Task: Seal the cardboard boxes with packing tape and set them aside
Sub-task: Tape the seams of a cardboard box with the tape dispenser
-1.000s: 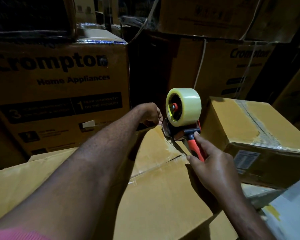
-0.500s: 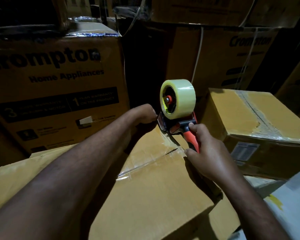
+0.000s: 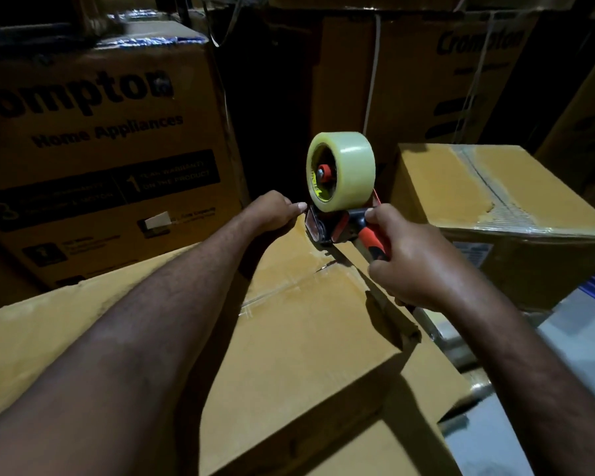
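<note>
Here the right hand point(image 3: 413, 266) grips the red handle of the dispenser point(image 3: 337, 228), whose blade end sits at the far edge of the box point(image 3: 306, 355) lying just in front of the person; the left hand point(image 3: 272, 214) curls its fingers over that edge, right beside the blade. A hasty pull could nick that hand, or drag the tape point(image 3: 349, 170) off the seam point(image 3: 289, 291) and wrinkle it

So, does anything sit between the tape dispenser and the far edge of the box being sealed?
Only the left hand: it rests at the cardboard box's far edge, directly ahead of the tape dispenser that the right hand grips, with its thumb close to the nose. Nothing else visible is in the way.
</note>
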The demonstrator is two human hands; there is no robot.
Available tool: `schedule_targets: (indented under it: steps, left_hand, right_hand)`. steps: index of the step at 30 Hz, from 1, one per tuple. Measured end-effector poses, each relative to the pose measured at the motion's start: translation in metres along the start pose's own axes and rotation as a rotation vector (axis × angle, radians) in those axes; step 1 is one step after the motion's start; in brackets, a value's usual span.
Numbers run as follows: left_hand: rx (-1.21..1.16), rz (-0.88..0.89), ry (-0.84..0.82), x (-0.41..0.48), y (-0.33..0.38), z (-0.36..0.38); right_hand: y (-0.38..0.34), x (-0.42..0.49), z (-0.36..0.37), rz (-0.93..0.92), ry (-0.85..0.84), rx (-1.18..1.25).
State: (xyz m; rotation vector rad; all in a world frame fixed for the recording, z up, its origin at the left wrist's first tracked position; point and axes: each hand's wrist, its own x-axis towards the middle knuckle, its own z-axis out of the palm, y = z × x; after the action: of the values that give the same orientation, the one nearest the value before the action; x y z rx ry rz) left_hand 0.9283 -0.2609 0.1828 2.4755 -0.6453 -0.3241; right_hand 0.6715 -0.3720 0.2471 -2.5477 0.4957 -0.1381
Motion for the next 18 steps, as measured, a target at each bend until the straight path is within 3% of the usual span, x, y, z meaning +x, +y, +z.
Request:
schedule_targets:
  steps: [9, 13, 18]
  left_hand:
    - [0.079, 0.004, 0.078, -0.012, 0.004, 0.004]
    - [0.244, 0.082, 0.252, -0.024, 0.022, 0.015]
    - [0.53, 0.031, -0.022, -0.013, 0.029, 0.034]
  right_hand:
    - [0.019, -0.043, -0.016, 0.079, -0.066, 0.027]
    - [0.021, -0.047, -0.023, 0.103, -0.098, 0.113]
    - [0.023, -0.041, -0.026, 0.107, -0.11, 0.159]
